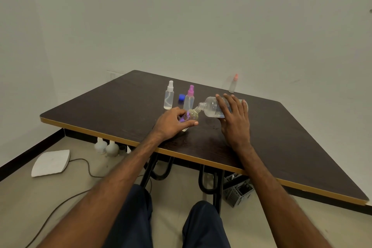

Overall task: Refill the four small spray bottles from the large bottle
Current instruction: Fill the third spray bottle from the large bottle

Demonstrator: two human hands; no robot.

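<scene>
My right hand (234,119) grips the large clear bottle (211,106), tipped on its side with its open neck pointing left. The neck meets a small yellowish funnel (194,113) that sits in a small spray bottle (186,120), which my left hand (174,123) holds on the dark table (120,106). Behind them stand a small clear spray bottle with a white top (169,95) and one with a pink top (189,97). A further small bottle with an orange-pink top (233,84) stands at the far edge. A blue cap (181,97) lies between the two upright bottles.
The table has a tan front edge (181,154) and black legs. On the floor lie a white pad (51,163) with a cable, two pale jugs (106,147) under the table and a grey crate (238,189) at the right.
</scene>
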